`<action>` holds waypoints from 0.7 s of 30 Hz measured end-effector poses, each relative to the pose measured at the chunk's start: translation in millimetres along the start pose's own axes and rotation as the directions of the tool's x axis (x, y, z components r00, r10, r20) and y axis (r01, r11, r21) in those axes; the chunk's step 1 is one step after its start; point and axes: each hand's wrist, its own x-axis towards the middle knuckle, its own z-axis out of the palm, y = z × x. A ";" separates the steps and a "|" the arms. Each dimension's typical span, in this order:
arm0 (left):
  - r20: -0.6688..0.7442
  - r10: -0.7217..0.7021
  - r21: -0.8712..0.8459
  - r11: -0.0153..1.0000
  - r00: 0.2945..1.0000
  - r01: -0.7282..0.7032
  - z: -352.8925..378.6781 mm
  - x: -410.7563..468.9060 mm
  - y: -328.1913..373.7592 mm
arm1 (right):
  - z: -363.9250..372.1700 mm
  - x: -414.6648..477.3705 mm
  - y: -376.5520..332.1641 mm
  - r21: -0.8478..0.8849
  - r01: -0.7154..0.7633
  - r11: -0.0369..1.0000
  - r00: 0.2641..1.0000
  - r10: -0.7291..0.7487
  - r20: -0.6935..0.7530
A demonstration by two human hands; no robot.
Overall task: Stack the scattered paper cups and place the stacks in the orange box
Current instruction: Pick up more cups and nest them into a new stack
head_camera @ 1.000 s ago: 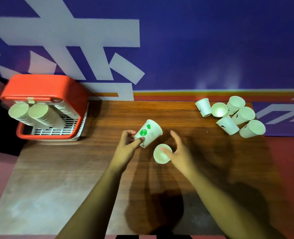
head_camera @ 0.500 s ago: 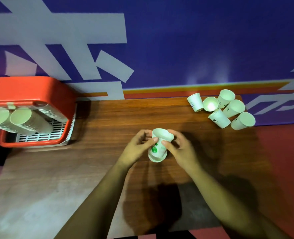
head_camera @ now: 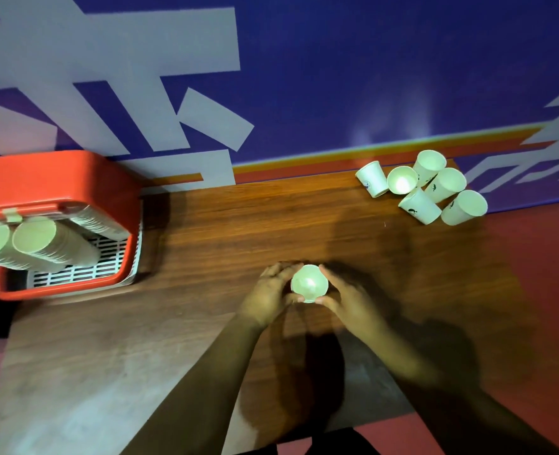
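I see both hands meeting over the middle of the table [head_camera: 206,231], with one paper cup [head_camera: 309,283] caught between them. The cup's mouth faces up toward me, so I look straight into it; whether another cup sits nested under it, I cannot tell. My left hand [head_camera: 271,292] curls around the cup's left side, fingers wrapped over the far rim. My right hand [head_camera: 350,298] grips the right side, its fingers reaching along the rim and its thumb under the near edge. Both hands touch the cup.

Well apart from the hands, at the table's far right corner, a cluster of loose cups [head_camera: 419,205] sits bunched together, most tipped on their sides. At the far left edge stands the orange box [head_camera: 58,178], open toward me, with a white slatted grid [head_camera: 84,274] inside. Stacks [head_camera: 51,244] of cups lie in it on their sides, mouths pointing out to the left.
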 end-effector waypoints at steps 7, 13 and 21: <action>-0.076 -0.045 -0.035 0.998 0.996 0.043 -19.3 -0.1 5.1 | -7.6 -8.4 2.4 0.127 -0.185 0.975 0.980 0.192 -0.045; -0.068 0.063 0.114 0.992 0.996 -0.055 -33.4 22.1 52.9 | -64.5 -22.1 51.6 0.026 -0.246 0.969 0.963 0.248 -0.106; -0.029 0.054 0.180 0.983 0.998 -0.048 27.4 102.2 142.9 | -161.6 -6.2 161.6 0.027 -0.331 0.943 0.917 0.328 -0.225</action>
